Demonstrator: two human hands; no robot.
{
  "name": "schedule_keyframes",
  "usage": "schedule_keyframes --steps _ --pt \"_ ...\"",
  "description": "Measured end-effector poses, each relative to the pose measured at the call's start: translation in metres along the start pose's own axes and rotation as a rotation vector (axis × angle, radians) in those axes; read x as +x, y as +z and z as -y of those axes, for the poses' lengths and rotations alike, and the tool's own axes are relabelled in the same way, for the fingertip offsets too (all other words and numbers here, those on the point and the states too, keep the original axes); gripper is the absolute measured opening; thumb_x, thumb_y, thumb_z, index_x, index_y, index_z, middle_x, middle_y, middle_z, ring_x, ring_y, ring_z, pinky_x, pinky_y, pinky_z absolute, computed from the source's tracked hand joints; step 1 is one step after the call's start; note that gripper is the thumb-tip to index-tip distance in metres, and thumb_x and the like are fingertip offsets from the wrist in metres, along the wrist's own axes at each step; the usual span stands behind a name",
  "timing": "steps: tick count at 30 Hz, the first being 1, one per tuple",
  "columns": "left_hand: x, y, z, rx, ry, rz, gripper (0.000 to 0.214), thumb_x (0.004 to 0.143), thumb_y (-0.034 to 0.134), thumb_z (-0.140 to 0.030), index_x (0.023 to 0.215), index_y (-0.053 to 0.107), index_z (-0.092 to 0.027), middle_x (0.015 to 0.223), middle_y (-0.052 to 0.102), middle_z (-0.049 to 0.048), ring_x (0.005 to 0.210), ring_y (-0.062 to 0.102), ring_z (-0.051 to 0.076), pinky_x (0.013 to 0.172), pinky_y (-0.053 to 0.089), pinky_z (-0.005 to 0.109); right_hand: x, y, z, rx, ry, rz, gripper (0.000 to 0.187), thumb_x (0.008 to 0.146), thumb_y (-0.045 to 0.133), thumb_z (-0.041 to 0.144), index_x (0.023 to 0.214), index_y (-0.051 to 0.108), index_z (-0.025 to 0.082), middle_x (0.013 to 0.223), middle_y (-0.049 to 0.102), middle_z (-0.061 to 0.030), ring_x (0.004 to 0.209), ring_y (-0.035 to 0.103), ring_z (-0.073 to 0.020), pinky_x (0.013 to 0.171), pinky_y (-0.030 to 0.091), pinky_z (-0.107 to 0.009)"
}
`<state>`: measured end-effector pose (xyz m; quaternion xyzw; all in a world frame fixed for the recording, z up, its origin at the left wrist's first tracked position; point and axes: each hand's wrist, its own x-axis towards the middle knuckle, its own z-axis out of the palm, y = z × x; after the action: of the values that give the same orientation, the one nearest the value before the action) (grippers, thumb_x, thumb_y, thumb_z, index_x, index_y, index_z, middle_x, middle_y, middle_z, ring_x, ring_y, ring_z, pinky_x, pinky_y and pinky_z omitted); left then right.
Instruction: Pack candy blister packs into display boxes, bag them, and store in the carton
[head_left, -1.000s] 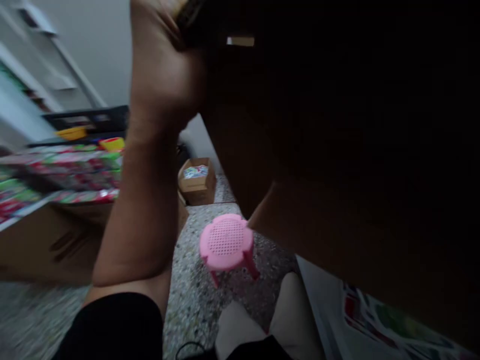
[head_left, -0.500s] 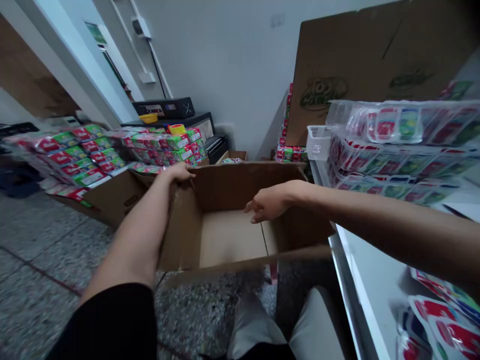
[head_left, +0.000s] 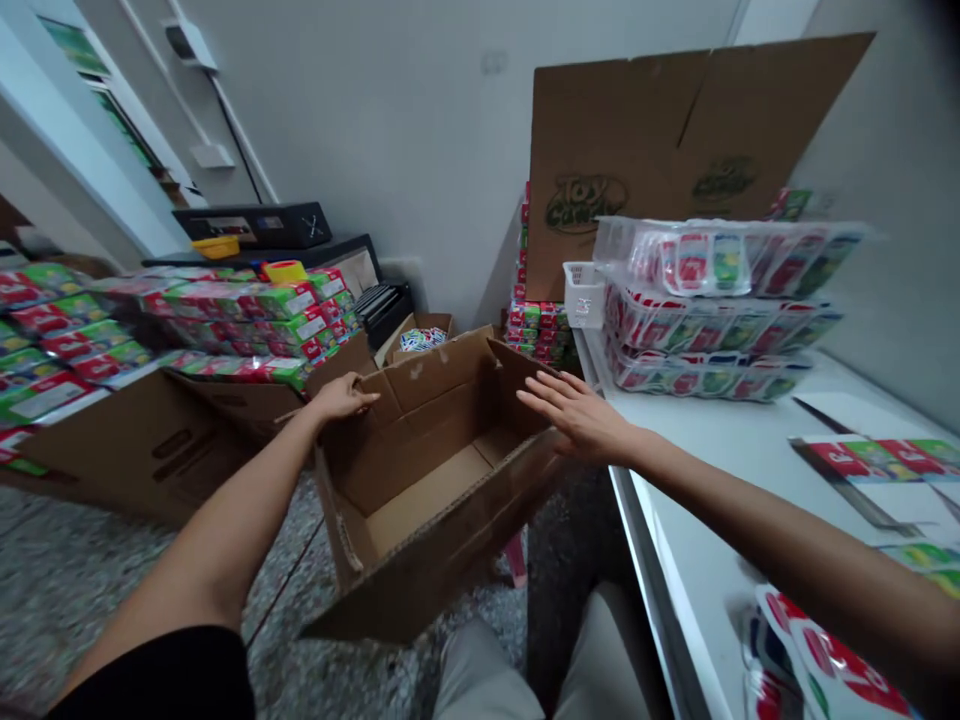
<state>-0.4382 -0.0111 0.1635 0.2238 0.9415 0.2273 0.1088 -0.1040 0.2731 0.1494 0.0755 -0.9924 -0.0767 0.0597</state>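
A brown cardboard carton (head_left: 427, 495) with nothing inside is in front of my knees, tilted and turned at an angle. My left hand (head_left: 343, 398) is closed on its far left top edge, the fingers bent over the rim. At the opposite end, my right hand (head_left: 574, 412) lies with its fingers stretched out over the carton's right edge; whether the palm presses on the cardboard I cannot tell. Below the carton shows part of a pink leg (head_left: 516, 560), perhaps of a stool.
At right a white table (head_left: 667, 460) bears stacked plastic packs (head_left: 720, 320), a white basket (head_left: 585, 295) and loose printed packets (head_left: 832, 650). Red and green boxes (head_left: 277, 320) fill a large carton (head_left: 172, 440) at left. A tall printed carton (head_left: 637, 150) stands behind the table.
The carton has turned, its near left corner swinging toward me. My right hand has moved from above the carton's inside to its right edge, fingers now straight. My left hand still grips the rim.
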Motion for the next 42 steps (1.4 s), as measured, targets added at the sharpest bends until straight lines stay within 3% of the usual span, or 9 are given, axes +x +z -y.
schedule_keyframes --steps 3,8,13,19,22,26,29,35,42 --pt "0.002 0.002 -0.015 0.081 0.086 0.003 0.073 0.068 0.077 -0.041 0.128 0.049 -0.011 0.095 0.075 0.0106 0.096 0.068 0.026 0.079 0.051 0.027 0.016 -0.001 0.012 0.033 -0.014 0.166 0.037 0.085 0.058 0.026 0.120 0.060 0.015 0.108 0.070 -0.0152 0.106 0.064 -0.0263 0.090 0.043 -0.037" --pt "-0.012 0.009 -0.071 0.151 0.280 0.064 0.065 0.078 0.062 -0.054 0.130 0.055 -0.015 0.117 0.069 0.0100 0.108 0.063 0.027 0.087 0.047 0.028 0.012 0.008 0.032 0.084 0.070 0.185 0.024 0.090 0.054 0.032 0.104 0.064 0.016 0.093 0.072 -0.0138 0.085 0.069 -0.0274 0.067 0.045 -0.031" --pt "-0.086 0.047 -0.128 0.256 0.737 0.481 0.081 0.074 0.066 -0.059 0.142 0.041 -0.024 0.125 0.066 0.0089 0.103 0.065 0.023 0.081 0.048 0.025 0.011 0.012 0.050 0.121 0.190 0.154 0.030 0.091 0.053 0.039 0.108 0.061 0.015 0.098 0.071 -0.0156 0.089 0.069 -0.0287 0.068 0.045 -0.032" --pt "-0.119 0.082 -0.125 0.672 0.782 0.533 0.017 0.081 0.064 -0.031 0.093 0.069 -0.020 0.083 0.074 0.0068 0.077 0.069 0.023 0.064 0.044 0.025 0.013 0.011 0.078 0.174 0.286 0.098 0.025 0.093 0.050 0.034 0.104 0.060 0.014 0.095 0.070 -0.0166 0.088 0.068 -0.0277 0.067 0.046 -0.032" --pt "-0.114 0.079 -0.120 0.666 0.814 0.522 0.013 0.084 0.060 -0.027 0.092 0.068 -0.020 0.083 0.074 0.0060 0.079 0.069 0.023 0.064 0.042 0.024 0.009 0.008 0.079 0.210 0.266 0.092 0.031 0.095 0.046 0.041 0.100 0.062 0.015 0.092 0.071 -0.0145 0.083 0.069 -0.0268 0.066 0.046 -0.031" --pt "-0.108 0.075 -0.121 0.612 0.808 0.519 0.020 0.083 0.060 -0.029 0.100 0.066 -0.021 0.086 0.074 0.0044 0.080 0.068 0.022 0.062 0.041 0.023 0.006 0.006 0.050 0.318 0.295 -0.071 0.046 0.096 0.034 0.054 0.109 0.062 0.020 0.102 0.070 -0.0108 0.092 0.066 -0.0241 0.077 0.046 -0.030" --pt "-0.102 0.077 -0.121 0.540 0.789 0.565 0.024 0.083 0.061 -0.031 0.105 0.066 -0.023 0.090 0.074 0.0040 0.083 0.069 0.022 0.065 0.042 0.022 0.007 0.017 0.007 0.425 0.647 -0.264 0.061 0.090 0.047 0.049 0.138 0.042 0.011 0.126 0.059 -0.0201 0.115 0.054 -0.0327 0.091 0.042 -0.039" --pt "-0.082 0.079 -0.120 0.504 0.736 0.594 0.019 0.088 0.054 -0.032 0.095 0.069 -0.022 0.082 0.074 0.0044 0.079 0.069 0.021 0.064 0.042 0.023 -0.008 0.054 -0.071 0.739 0.928 -0.079 0.038 0.084 0.041 0.025 0.111 0.065 0.013 0.087 0.073 -0.0084 0.080 0.066 -0.0224 0.065 0.046 -0.026" --pt "-0.066 0.058 -0.137 0.521 0.733 0.707 0.045 0.085 0.057 -0.039 0.127 0.057 -0.022 0.103 0.074 0.0105 0.094 0.069 0.028 0.075 0.048 0.029 -0.008 0.049 -0.071 0.779 1.065 -0.039 0.045 0.089 0.035 0.033 0.122 0.060 0.016 0.101 0.072 -0.0096 0.092 0.066 -0.0243 0.075 0.047 -0.028"
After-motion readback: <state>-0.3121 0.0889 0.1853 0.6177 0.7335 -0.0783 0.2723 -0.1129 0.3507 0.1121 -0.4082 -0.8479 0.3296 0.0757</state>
